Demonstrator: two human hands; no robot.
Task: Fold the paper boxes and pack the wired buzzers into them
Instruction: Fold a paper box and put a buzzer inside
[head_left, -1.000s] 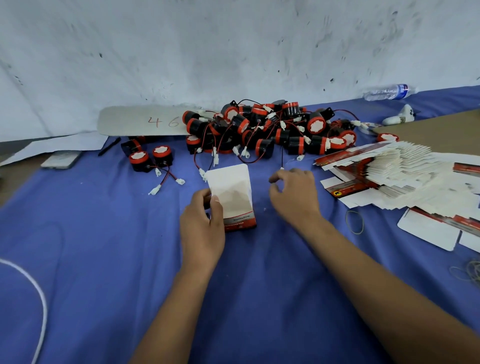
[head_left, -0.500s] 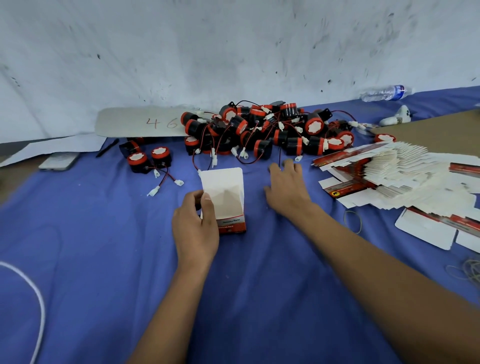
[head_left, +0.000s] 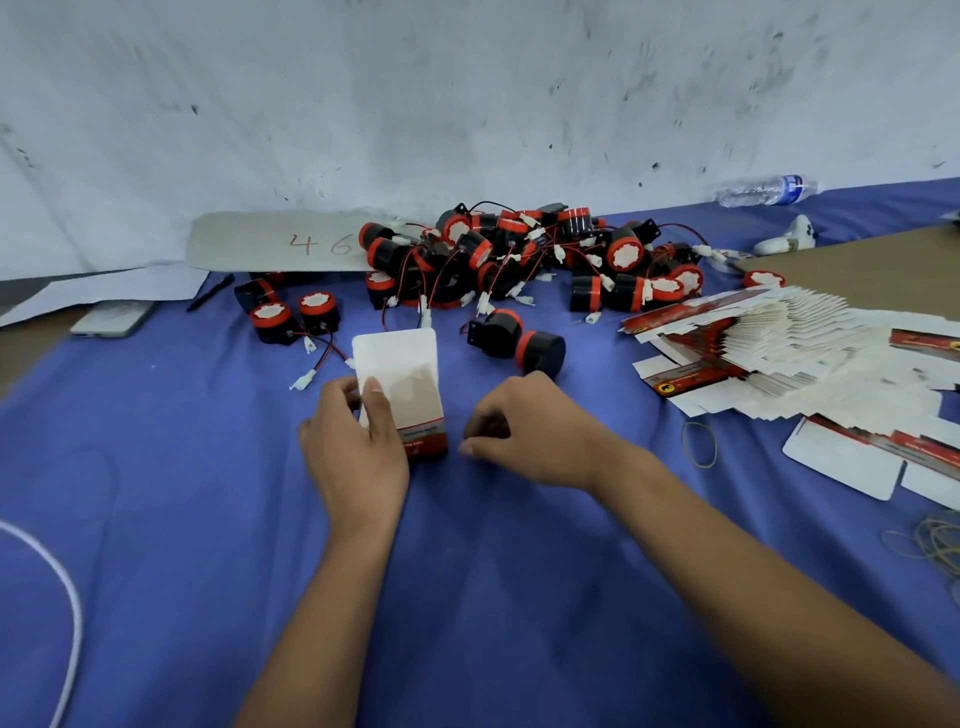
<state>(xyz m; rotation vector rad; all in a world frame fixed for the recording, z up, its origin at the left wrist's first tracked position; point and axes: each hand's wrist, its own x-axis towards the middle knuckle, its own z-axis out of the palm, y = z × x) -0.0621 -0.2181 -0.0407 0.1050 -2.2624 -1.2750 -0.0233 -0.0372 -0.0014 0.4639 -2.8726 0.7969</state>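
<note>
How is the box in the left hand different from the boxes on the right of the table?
The held box is folded up and stands upright; the box stack lies flat, unfolded and fanned out. The left hand grips the held box; nothing touches the stack. Both are white card with red printed parts.

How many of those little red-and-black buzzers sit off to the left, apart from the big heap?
3, possibly more hidden. One with a white face, one just right of it, and a black one lying behind them. The big pile lies to their right.
</note>
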